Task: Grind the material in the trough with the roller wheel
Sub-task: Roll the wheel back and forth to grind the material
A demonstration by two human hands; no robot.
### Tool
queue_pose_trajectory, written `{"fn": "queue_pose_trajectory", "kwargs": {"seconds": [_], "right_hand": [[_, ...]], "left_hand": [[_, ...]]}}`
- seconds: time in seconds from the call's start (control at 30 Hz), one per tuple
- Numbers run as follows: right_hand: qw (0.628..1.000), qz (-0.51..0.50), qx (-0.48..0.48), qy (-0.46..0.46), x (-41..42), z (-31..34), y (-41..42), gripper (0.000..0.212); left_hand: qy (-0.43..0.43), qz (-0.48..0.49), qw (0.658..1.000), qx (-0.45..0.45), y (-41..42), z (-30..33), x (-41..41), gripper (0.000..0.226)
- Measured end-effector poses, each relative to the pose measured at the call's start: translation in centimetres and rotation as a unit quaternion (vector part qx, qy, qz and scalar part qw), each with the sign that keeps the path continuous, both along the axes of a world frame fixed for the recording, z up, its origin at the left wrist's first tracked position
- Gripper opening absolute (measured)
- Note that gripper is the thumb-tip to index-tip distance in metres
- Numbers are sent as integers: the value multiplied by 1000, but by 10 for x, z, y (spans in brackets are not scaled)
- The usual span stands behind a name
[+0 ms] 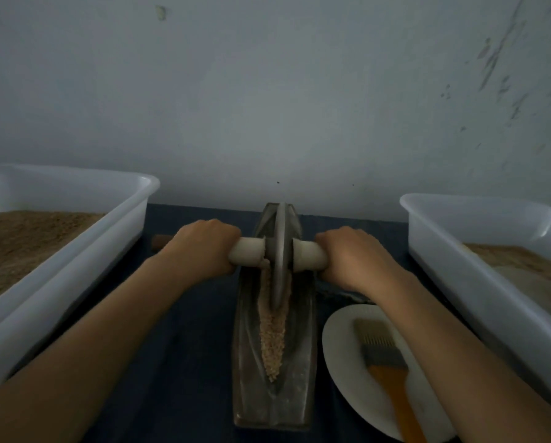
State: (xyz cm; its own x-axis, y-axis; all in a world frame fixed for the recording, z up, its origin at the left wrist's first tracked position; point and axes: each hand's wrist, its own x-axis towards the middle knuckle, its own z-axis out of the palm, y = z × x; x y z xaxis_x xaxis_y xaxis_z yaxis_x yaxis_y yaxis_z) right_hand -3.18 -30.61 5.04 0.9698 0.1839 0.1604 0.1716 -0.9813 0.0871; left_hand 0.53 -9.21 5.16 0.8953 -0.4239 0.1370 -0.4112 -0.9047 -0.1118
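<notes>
Metal roller wheel (pixel 279 254) upright in trough (pixel 247 346) w/ coarse tan material (pixel 271 343).

Both arms are bare from the lower edge of the picture up to the wrists; no sleeve shows. The left hand (pixel 204 247) and right hand (pixel 354 257) wear no glove, ring or watch.

White bins (pixel 60 247) (pixel 478 251) flank the trough (pixel 245 362) closely; a plate (pixel 341 346) with brush (pixel 386 356) crowds its right side.
</notes>
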Motion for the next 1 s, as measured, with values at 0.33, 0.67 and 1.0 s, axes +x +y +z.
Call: {"fn": "queue_pose_trajectory", "kwargs": {"seconds": [0.33, 0.67, 1.0], "right_hand": [[958, 32, 37, 281, -53, 43, 10, 20], [999, 6, -4, 35, -12, 12, 6, 11], [990, 4, -3, -144, 4, -10, 1, 10]], "left_hand": [[274, -57, 956, 84, 11, 35, -37, 30], [84, -7, 996, 25, 1, 9, -2, 40], [-129, 0, 991, -39, -3, -15, 6, 24]]}}
